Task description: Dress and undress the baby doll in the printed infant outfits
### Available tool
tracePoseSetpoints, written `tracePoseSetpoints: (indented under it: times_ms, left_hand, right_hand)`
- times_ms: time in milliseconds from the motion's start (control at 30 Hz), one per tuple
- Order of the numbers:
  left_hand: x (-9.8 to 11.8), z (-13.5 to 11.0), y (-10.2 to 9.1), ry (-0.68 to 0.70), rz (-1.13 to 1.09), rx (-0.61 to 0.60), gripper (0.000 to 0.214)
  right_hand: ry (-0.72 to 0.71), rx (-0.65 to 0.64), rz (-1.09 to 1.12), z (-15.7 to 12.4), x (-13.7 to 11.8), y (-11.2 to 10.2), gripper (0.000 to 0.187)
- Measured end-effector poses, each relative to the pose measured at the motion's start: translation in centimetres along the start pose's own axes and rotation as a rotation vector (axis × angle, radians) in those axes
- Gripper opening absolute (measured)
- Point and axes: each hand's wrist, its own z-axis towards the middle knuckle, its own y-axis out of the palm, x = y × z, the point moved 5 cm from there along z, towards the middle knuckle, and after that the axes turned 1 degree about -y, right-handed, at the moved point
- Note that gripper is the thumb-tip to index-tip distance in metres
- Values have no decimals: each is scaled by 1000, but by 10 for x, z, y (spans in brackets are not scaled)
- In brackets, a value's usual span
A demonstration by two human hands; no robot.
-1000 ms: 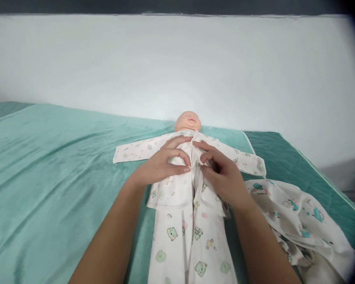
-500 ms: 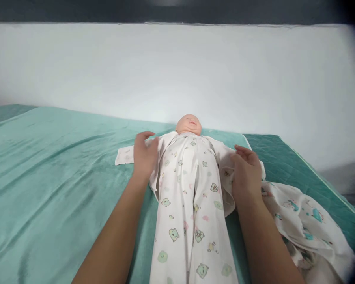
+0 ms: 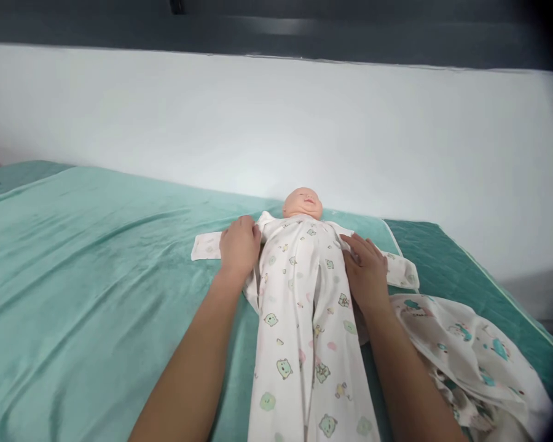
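A baby doll (image 3: 303, 204) lies on its back with its head toward the wall. White printed baby trousers (image 3: 311, 331) with green bears cover its front, their legs running toward me. Under them, a white baby shirt (image 3: 206, 246) has its sleeves spread to both sides. My left hand (image 3: 240, 247) is closed over the shirt near the doll's shoulder, its fingertips hidden. At the opposite side, my right hand (image 3: 366, 270) lies against the shirt and the trousers' edge, fingers stretched out and thumb apart.
A crumpled white printed cloth (image 3: 474, 350) lies to the right of my right forearm. Beneath everything spreads a light green blanket (image 3: 96, 294), with a darker green quilted cover (image 3: 419, 239) at the right. A white wall (image 3: 212, 123) stands behind the bed.
Both hands have moved inward and down onto the shirt beside the doll's upper body. The right sleeve now shows more fully outstretched. The view has tilted up slightly.
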Motion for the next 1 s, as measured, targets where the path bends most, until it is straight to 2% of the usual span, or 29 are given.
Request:
tracePoseSetpoints:
  times_ms: [100, 167, 233, 300, 367, 433, 533, 600, 733, 900, 1000]
  left_hand:
    - [-24, 2, -4, -167, 53, -33, 20]
    - [-29, 2, -6, -165, 42, -35, 20]
    - [-23, 1, -9, -69, -5, 11, 23]
    - [-9, -1, -10, 98, -85, 24, 35]
    - [8, -6, -8, 277, -173, -34, 45]
    - [19, -11, -4, 377, -223, -99, 49]
    - [21, -13, 2, 329, -196, -112, 51]
    - [18, -13, 4, 288, -146, -108, 50]
    - [9, -12, 4, 255, -91, -99, 49]
    - [-14, -7, 1, 92, -53, -118, 53]
    - [-16, -6, 1, 105, -70, -116, 52]
  right_hand:
    - [-6, -44, -40, 4, 7, 2, 41]
    - [-19, -45, -48, 5, 8, 2, 42]
    - [-31, -42, -57, 5, 7, 3, 42]
    - [-34, -43, -64, 3, 4, 3, 42]
    - [-33, -40, -80, 1, 0, 2, 42]
    - [-70, -43, -111, -1, -6, 0, 43]
    - [-221, -118, -142, -2, -19, 0, 45]
    - [-274, -184, -137, 1, -23, 3, 47]
    - [-227, -207, -198, 17, -8, 7, 46]
    - [-80, -211, -261, 37, 30, 7, 40]
    - [-71, -180, -185, 44, 24, 0, 37]
